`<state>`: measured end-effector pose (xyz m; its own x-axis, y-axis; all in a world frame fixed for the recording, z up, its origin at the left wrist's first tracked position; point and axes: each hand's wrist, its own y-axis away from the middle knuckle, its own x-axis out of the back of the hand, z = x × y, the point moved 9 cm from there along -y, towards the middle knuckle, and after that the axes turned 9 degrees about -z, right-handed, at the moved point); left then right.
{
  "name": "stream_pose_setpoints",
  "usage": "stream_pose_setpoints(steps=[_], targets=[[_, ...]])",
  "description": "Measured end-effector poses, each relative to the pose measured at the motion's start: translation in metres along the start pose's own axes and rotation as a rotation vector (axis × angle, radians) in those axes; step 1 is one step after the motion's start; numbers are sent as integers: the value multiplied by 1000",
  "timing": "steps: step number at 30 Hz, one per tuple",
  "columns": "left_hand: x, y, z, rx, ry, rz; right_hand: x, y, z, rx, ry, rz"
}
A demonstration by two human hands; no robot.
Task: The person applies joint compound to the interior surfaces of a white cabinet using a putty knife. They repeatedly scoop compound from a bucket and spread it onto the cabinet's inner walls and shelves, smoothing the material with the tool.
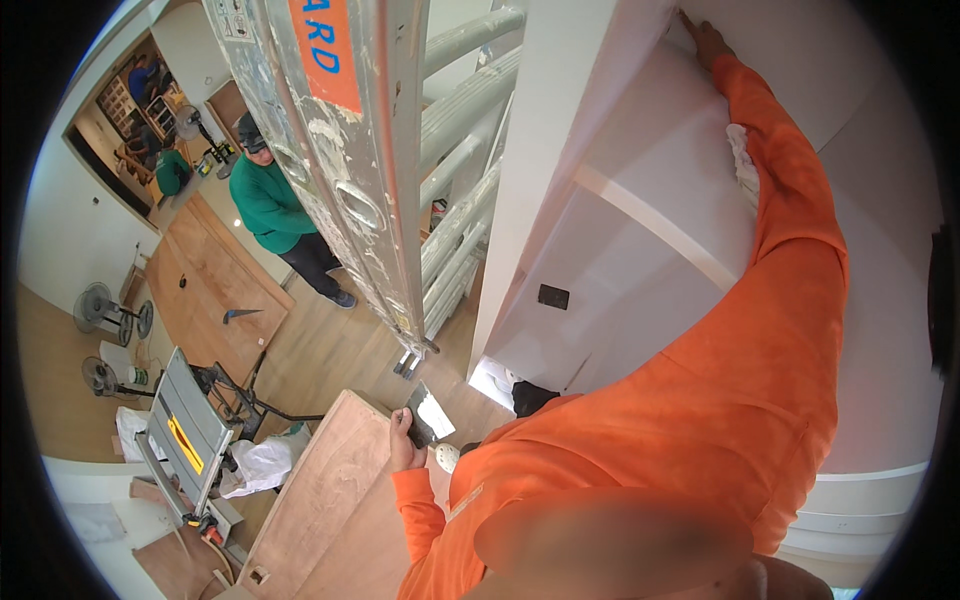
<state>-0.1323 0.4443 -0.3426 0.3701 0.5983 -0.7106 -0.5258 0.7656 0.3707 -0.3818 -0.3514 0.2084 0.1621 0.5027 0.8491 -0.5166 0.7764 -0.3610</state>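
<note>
My left hand [403, 447], low in the middle, is closed on a flat dark putty plate [428, 414]. White paste covers part of the plate's face. My right hand [708, 43] is stretched up to the far upper right, against the top edge of a white panel [560, 120]. Its fingers are bent together around a small dark thing too small to make out. A crumpled white cloth [742, 160] shows beside my right sleeve. Close in front stands a paint-splashed metal ladder [340, 160] with an orange label.
A person in green [268, 200] stands behind the ladder; others work in the far room. On the left are a table saw [185, 415], fans [100, 305] and a wooden sheet [205, 280]. A wooden board [320, 485] lies below my left hand. A black outlet [553, 296] sits in the white wall.
</note>
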Motion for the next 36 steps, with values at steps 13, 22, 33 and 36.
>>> stream_pose_setpoints(steps=[13,22,33,36], targets=[[0,2,1,-6,13,11,-41,-20,14,69,52,-73],[5,-1,0,-16,30,-6,-52,-20,18,119,-5,-169],[3,-2,2,-17,54,6,-77,-45,29,211,156,-141],[3,-2,2,-15,41,6,-80,-46,30,225,147,-180]])
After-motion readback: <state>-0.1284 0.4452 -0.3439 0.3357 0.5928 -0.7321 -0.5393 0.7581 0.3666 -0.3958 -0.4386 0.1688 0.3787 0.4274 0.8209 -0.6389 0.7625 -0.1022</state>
